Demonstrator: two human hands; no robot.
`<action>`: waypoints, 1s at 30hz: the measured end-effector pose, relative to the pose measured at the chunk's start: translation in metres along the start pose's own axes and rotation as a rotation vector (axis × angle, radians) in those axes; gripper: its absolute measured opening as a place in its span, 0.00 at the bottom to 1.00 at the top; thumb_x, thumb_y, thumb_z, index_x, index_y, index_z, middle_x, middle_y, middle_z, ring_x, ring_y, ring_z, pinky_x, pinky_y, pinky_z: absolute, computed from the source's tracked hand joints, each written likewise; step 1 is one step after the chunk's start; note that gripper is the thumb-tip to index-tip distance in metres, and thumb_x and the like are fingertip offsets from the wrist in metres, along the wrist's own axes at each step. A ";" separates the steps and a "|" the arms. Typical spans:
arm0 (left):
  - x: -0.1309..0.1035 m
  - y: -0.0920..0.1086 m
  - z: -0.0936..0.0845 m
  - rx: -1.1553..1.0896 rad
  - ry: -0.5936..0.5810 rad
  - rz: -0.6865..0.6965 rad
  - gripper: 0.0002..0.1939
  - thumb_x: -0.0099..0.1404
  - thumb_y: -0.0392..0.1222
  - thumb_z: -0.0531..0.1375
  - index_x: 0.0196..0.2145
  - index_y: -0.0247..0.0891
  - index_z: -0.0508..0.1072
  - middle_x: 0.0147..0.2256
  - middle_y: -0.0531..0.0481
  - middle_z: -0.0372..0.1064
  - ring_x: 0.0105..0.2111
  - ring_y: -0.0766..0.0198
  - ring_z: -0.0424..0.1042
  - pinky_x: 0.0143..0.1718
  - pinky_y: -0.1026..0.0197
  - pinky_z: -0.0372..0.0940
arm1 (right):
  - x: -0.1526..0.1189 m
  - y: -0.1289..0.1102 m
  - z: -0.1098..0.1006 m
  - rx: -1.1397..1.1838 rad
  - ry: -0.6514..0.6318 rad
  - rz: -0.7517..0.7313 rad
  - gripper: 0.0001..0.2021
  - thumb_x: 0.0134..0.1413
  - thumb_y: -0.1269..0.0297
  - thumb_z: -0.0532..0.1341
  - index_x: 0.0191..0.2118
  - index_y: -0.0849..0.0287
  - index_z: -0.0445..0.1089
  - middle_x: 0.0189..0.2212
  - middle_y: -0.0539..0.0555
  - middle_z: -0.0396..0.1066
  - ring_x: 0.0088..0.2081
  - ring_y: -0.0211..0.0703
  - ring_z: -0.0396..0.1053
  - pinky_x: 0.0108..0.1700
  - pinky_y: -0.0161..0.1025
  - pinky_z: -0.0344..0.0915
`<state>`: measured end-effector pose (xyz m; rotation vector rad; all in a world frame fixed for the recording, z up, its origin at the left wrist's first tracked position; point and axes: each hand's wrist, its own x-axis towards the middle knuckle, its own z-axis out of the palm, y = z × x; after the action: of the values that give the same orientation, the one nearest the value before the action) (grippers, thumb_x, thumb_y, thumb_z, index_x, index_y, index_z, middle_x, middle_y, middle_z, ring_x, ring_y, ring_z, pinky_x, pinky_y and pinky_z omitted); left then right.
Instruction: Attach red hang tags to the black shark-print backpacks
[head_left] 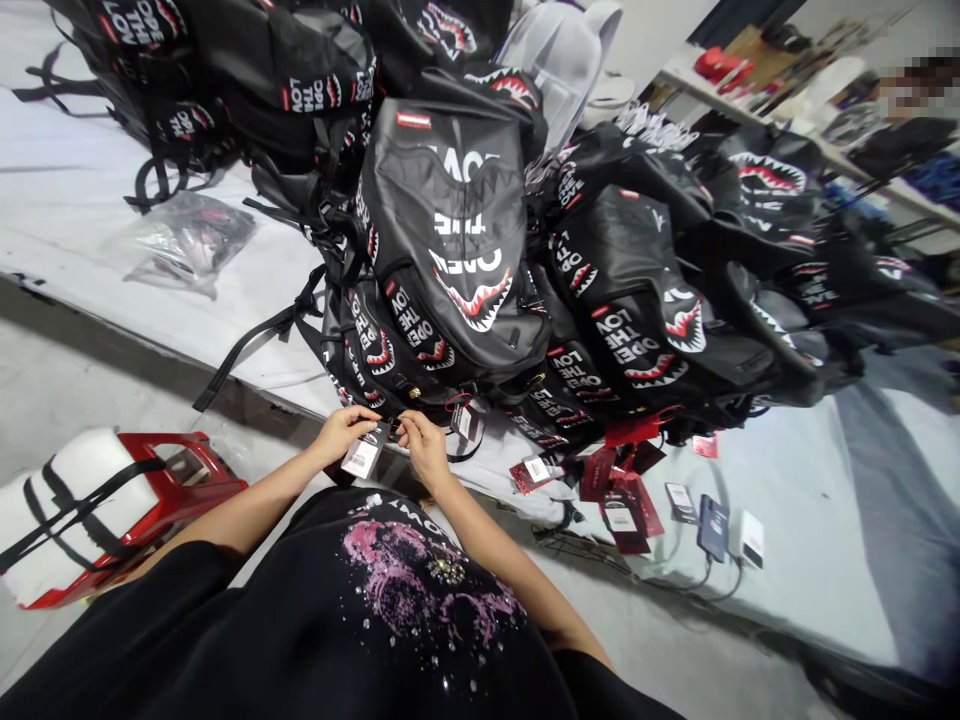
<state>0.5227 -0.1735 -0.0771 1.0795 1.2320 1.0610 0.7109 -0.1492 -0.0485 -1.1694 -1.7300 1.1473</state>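
Note:
Both of my hands are at the near edge of the table, by the lower end of a stack of black backpacks. My left hand (345, 436) pinches the top of a hang tag (362, 456) with a white barcode label. Just to its right, my right hand (425, 446) is closed in a pinch, and what lies between its fingertips is too small to make out. Beyond them lies a large black backpack (469, 230) with white lettering and a red-and-white shark mouth. Another hang tag (466, 420) dangles from it beside my right hand.
More black backpacks (630, 300) are heaped along the table (75, 220). Loose red tags (622, 510), a phone (713, 527) with a cable and a white device (751, 540) lie at right. A clear plastic bag (191, 240) lies at left. A red plastic stool (180, 480) stands on the floor.

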 end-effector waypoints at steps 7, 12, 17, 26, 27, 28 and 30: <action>-0.008 0.015 0.011 0.747 0.148 0.805 0.08 0.66 0.36 0.57 0.38 0.39 0.78 0.44 0.46 0.70 0.44 0.59 0.64 0.45 0.54 0.57 | -0.007 0.008 -0.001 -0.128 -0.067 -0.124 0.15 0.63 0.69 0.48 0.47 0.62 0.71 0.33 0.54 0.67 0.29 0.32 0.65 0.35 0.31 0.65; -0.009 0.020 0.021 0.660 0.065 0.783 0.09 0.67 0.35 0.56 0.41 0.37 0.76 0.41 0.48 0.72 0.41 0.64 0.67 0.43 0.60 0.61 | -0.009 0.008 -0.002 -0.031 -0.023 0.041 0.11 0.64 0.62 0.52 0.44 0.61 0.67 0.27 0.50 0.67 0.26 0.33 0.66 0.33 0.32 0.64; 0.004 0.009 0.024 0.147 -0.054 0.268 0.10 0.64 0.42 0.60 0.37 0.33 0.75 0.33 0.48 0.73 0.34 0.66 0.72 0.38 0.65 0.65 | -0.008 0.010 -0.005 0.079 -0.048 0.134 0.10 0.59 0.61 0.55 0.36 0.62 0.68 0.28 0.51 0.68 0.29 0.36 0.66 0.33 0.33 0.64; -0.001 0.010 0.014 0.526 -0.135 0.291 0.12 0.69 0.41 0.53 0.37 0.34 0.75 0.37 0.48 0.71 0.38 0.66 0.69 0.42 0.64 0.60 | -0.006 0.004 -0.008 -0.293 -0.110 -0.121 0.10 0.62 0.66 0.53 0.35 0.61 0.71 0.34 0.54 0.69 0.37 0.39 0.67 0.43 0.36 0.60; -0.002 0.011 0.015 0.590 -0.140 0.295 0.13 0.69 0.41 0.52 0.39 0.34 0.75 0.38 0.47 0.71 0.39 0.65 0.69 0.42 0.64 0.60 | -0.006 0.005 -0.009 -0.319 -0.119 -0.130 0.11 0.62 0.66 0.52 0.36 0.61 0.71 0.34 0.54 0.69 0.37 0.40 0.67 0.43 0.37 0.60; -0.002 0.012 0.015 0.633 -0.146 0.288 0.12 0.69 0.41 0.52 0.40 0.35 0.75 0.39 0.47 0.71 0.40 0.65 0.69 0.42 0.64 0.60 | -0.006 0.005 -0.009 -0.339 -0.128 -0.136 0.11 0.62 0.66 0.52 0.36 0.61 0.71 0.34 0.55 0.69 0.37 0.40 0.67 0.43 0.37 0.60; -0.002 0.012 0.016 0.691 -0.153 0.268 0.12 0.69 0.40 0.53 0.41 0.36 0.75 0.40 0.48 0.71 0.41 0.64 0.69 0.42 0.64 0.60 | -0.006 0.007 -0.010 -0.365 -0.143 -0.147 0.11 0.63 0.66 0.51 0.37 0.61 0.71 0.35 0.55 0.69 0.38 0.41 0.67 0.43 0.38 0.60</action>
<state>0.5385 -0.1736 -0.0646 1.8596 1.3904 0.7288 0.7237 -0.1508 -0.0526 -1.1679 -2.1633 0.8667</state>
